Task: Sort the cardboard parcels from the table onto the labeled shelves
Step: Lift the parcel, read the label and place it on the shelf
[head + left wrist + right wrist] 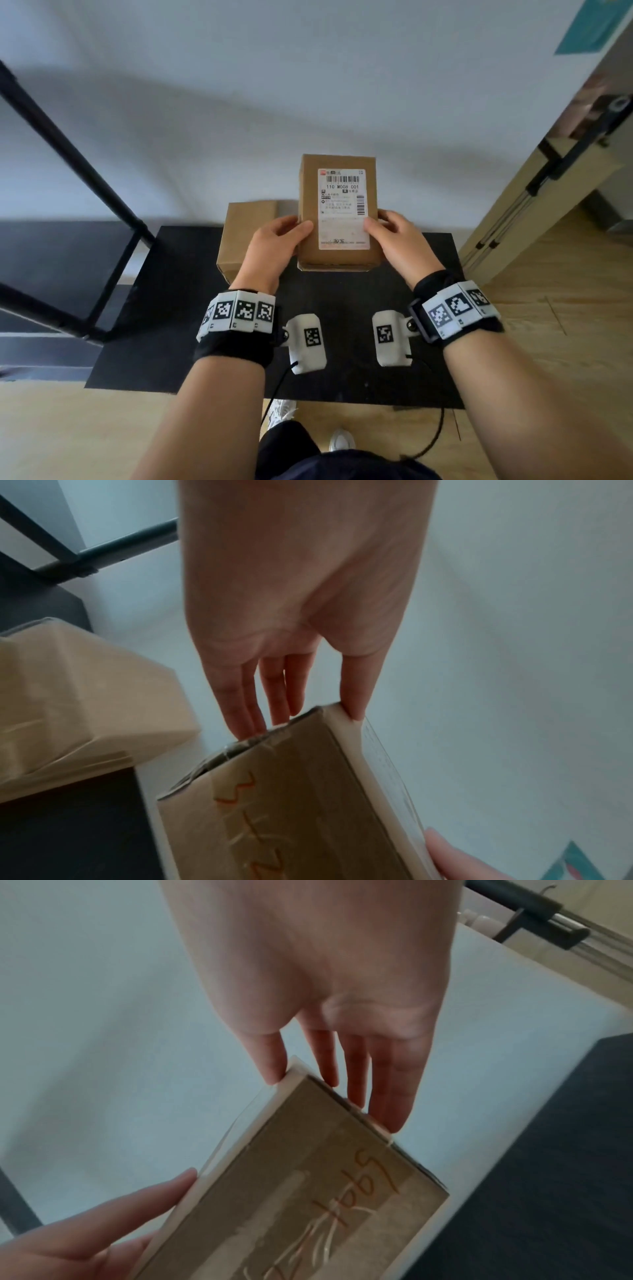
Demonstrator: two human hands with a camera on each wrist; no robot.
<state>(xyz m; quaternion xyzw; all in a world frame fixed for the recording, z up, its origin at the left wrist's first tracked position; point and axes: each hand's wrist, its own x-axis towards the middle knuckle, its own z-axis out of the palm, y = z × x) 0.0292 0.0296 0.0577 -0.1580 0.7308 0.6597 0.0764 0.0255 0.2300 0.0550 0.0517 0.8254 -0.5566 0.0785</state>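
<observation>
Cardboard parcel point(339, 212), label up, gripped by my left hand point(270, 246) and right hand point(400, 243) above the black table point(342, 308); another parcel point(243, 233) sits at its far edge.

Left hand point(274, 245), right hand point(399, 240) pinching, raised

Head view: worn high, facing forward and down over both forearms onto the black counter point(394, 308) and the white wall point(239, 102) behind it; wide field, moderately near.

Left wrist view: looks along the left hand point(301, 601) toward its fingers, very near, facing the wall, with the counter at lower left.

Right wrist view: looks along the right hand point(329, 988), very near, facing the wall, with the counter at lower right.

Shared: all three views take in the held parcel point(337, 212); each wrist view catches the opposite hand's fingertips.
</observation>
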